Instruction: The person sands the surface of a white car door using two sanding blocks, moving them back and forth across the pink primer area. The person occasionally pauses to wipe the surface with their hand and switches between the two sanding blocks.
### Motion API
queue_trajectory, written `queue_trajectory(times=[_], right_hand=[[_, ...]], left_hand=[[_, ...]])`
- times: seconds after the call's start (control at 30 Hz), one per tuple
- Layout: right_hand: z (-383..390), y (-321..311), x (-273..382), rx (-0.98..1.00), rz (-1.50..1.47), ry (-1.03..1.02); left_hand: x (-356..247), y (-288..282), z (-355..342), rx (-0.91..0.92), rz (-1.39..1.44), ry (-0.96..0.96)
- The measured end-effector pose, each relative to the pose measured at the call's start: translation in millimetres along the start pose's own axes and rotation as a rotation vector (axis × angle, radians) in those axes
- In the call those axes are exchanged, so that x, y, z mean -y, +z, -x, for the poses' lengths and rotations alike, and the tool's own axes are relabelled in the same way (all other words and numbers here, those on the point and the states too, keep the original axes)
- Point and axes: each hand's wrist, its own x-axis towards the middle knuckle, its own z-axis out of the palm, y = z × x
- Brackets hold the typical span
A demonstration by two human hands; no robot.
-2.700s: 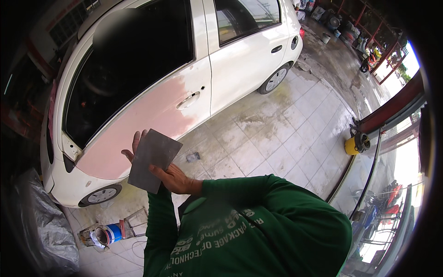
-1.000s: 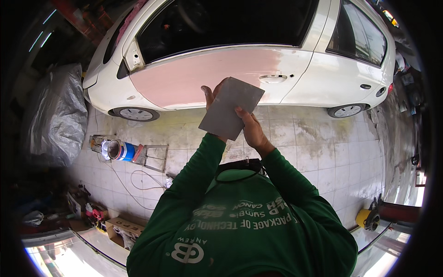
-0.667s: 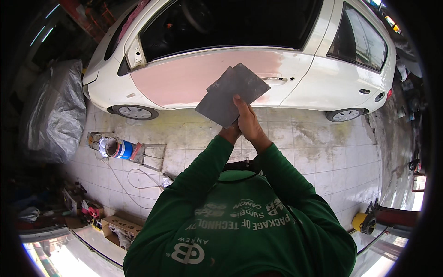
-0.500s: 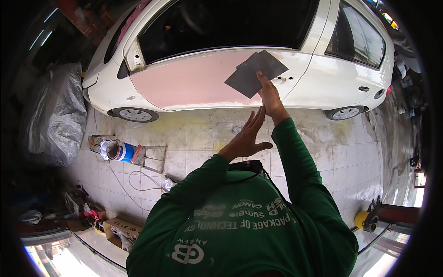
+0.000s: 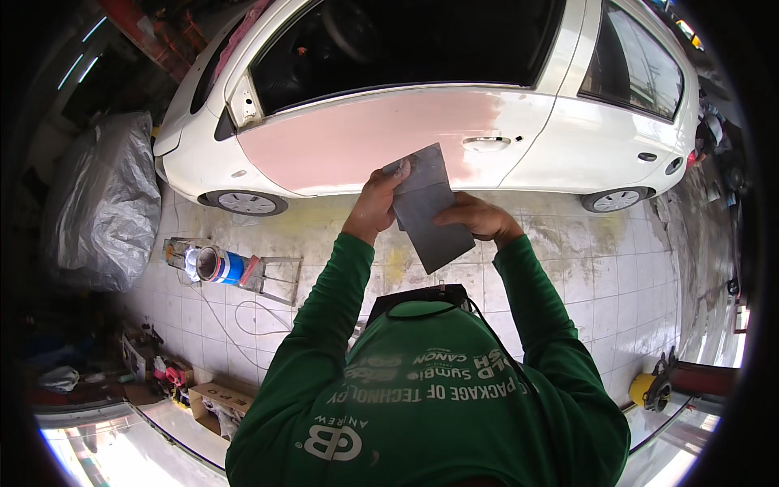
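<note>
I hold a grey abrasive sheet [image 5: 430, 213] in front of me with both hands. My left hand [image 5: 375, 203] grips its upper left edge, and my right hand [image 5: 480, 219] pinches its right edge. The sheet looks folded into a narrow, tilted strip. Beyond it stands a white car [image 5: 568, 122], side on to me. The car's front door [image 5: 365, 142] is covered in a dull pink coat, while the rear door is white. My green sleeves reach up from the lower part of the view.
A blue can [image 5: 221, 265] rests on a small metal stand to my left. A grey plastic-covered shape [image 5: 105, 203] sits further left. A cardboard box [image 5: 219, 399] and clutter lie at lower left. A yellow object [image 5: 649, 391] is at lower right. The floor is tiled.
My right hand had held the sheet out toward the car door with my left hand free. Now the sheet is drawn back and both hands hold it, narrower than before.
</note>
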Motion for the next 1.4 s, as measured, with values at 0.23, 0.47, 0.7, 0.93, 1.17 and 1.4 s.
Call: queue_trajectory(times=[0.23, 0.47, 0.7, 0.93, 1.17, 1.4], right_hand=[[17, 11, 9, -0.414, -0.637, -0.213], [-17, 61, 14, -0.677, -0.615, -0.347], [-19, 55, 21, -0.739, -0.561, -0.437], [-10, 57, 25, -0.75, -0.542, -0.413], [4, 53, 32, -0.724, -0.404, -0.385], [18, 38, 38, -0.6, -0.305, -0.306]], left_hand=[[-70, -2, 1, -0.146, 0.5, -0.007], [-65, 31, 8, -0.074, 0.487, 0.0], [-34, 41, 20, -0.195, 0.46, 0.115], [-60, 39, 28, -0.179, -0.438, 0.374], [-74, 40, 36, -0.112, -0.165, 0.004], [-91, 37, 43, 0.152, -0.469, 0.009]])
